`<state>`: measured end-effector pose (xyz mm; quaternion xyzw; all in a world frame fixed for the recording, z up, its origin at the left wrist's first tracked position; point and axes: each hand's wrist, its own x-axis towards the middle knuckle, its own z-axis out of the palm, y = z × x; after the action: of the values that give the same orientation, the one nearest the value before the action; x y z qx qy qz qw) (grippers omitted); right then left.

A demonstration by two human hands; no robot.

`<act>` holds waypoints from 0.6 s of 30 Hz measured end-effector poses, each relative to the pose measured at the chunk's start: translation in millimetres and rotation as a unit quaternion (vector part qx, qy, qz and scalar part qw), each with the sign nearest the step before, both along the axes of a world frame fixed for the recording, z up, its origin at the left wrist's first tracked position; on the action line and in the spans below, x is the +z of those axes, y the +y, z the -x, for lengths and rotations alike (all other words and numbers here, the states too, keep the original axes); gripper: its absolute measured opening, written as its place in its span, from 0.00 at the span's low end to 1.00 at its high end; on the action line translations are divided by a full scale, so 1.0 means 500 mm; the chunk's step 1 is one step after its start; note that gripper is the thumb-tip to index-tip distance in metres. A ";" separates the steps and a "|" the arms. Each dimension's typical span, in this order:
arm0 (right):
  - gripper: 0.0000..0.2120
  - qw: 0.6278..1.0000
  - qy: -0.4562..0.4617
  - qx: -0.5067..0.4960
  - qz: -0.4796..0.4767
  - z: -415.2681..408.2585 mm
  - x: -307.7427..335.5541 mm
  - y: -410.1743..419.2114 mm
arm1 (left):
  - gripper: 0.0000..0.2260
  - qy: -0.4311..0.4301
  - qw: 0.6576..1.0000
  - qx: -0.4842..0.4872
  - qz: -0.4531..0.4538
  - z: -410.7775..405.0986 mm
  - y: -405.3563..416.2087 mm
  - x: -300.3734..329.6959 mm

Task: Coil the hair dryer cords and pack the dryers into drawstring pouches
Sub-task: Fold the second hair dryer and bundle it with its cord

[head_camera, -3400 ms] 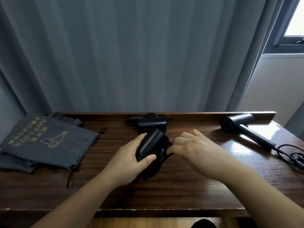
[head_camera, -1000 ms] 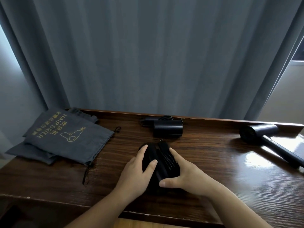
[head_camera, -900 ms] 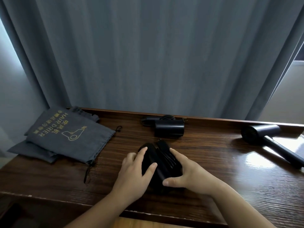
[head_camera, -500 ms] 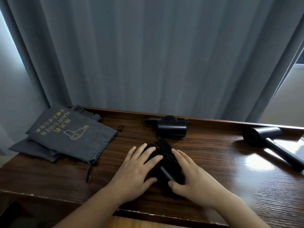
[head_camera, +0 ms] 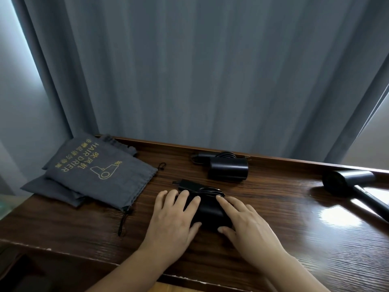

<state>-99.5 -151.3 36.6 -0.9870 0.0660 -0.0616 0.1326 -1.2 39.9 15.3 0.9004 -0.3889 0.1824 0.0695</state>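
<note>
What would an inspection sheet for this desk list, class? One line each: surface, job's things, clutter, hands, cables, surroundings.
Surface: dark wooden desk, glossy, glare at the right.
Job's things: near dryer folded, under both hands; back dryer folded; right dryer unfolded; grey pouches stacked at the left, none filled.
Clutter: nothing seen.
Hands: left hand and right hand lie on the near dryer, fingers straight.
Cables: cord coiled on the near dryer; another coil behind the back dryer; right dryer's cord out of view.
Surroundings: grey curtain behind the desk.
</note>
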 end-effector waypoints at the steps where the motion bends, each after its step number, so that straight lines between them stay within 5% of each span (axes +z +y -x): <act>1: 0.36 1.000 -0.001 0.005 -0.010 -0.013 -0.001 0.004 | 0.26 0.000 1.000 0.006 0.005 -0.006 0.004 0.002; 18: 0.34 0.995 -0.035 0.006 -0.089 -0.162 -0.022 0.037 | 0.25 0.082 0.995 0.058 -0.015 -0.176 -0.013 0.003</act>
<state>-18.3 -132.6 25.7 -0.9691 0.0605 -0.0890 0.2221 87.0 33.5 16.6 0.9343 -0.3316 0.1061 0.0765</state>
